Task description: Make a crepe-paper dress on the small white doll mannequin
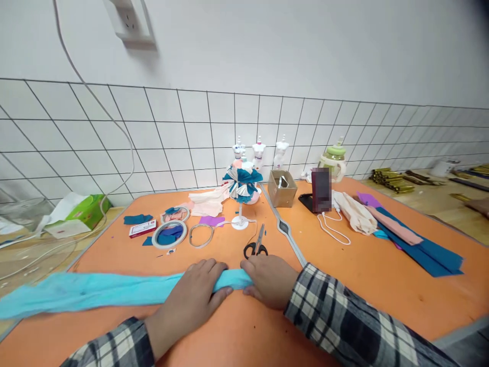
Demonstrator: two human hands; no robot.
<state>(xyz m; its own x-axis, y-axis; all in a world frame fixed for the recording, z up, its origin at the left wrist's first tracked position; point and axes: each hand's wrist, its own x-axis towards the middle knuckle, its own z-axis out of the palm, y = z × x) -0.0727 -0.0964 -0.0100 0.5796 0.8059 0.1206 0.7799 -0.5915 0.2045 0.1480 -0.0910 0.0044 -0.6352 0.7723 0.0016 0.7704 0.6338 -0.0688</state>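
A long strip of light blue crepe paper lies across the front of the orange table, running off the left edge of the view. My left hand presses on it near the middle, fingers curled over its far edge and thumb on the near side. At the strip's right end, my right hand grips the paper between fingers and thumb. Black-handled scissors lie just beyond my right hand. Behind them stands a small white dress form in a blue and white paper dress.
Tape rolls and a red-and-white box lie left of centre. A cardboard box, a phone and a bottle stand at the back. Folded blue paper lies right; a tissue pack sits left.
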